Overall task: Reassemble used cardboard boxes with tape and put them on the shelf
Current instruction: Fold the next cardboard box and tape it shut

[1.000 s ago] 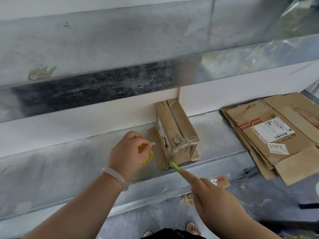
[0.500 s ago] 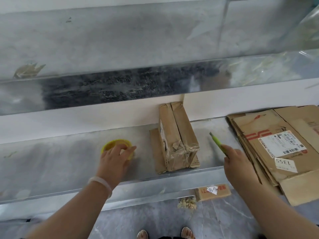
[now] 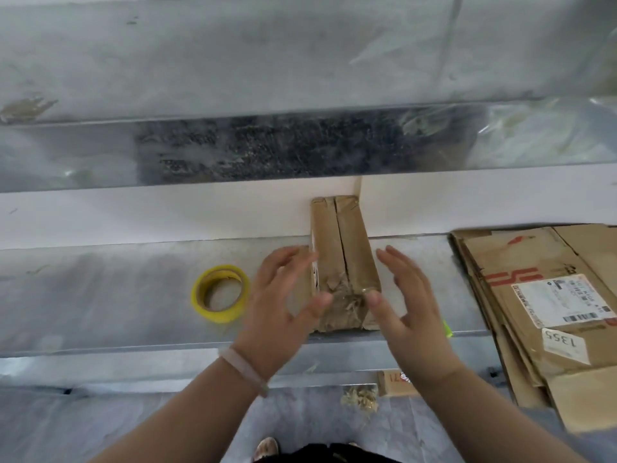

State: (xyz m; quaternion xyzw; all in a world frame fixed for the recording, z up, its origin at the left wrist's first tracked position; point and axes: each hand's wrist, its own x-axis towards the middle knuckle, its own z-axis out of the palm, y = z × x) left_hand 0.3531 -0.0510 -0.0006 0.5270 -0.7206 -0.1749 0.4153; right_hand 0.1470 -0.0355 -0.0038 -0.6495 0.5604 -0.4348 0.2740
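On shelf (image 3: 100,295), taped box (image 3: 344,259), tape roll (image 3: 218,316)

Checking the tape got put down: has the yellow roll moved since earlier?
Yes. The yellow tape roll went left, away from the standing box: it was held beside it, now lies on the shelf, free of the left hand.

A person's left hand (image 3: 283,295) and right hand (image 3: 412,305) reach forward side by side with a gap between them, palms facing each other, fingers straight and slightly spread, thumbs angled inward, gripping nothing. Both forearms are bare; a pale smooth bangle (image 3: 243,369) circles the left wrist.
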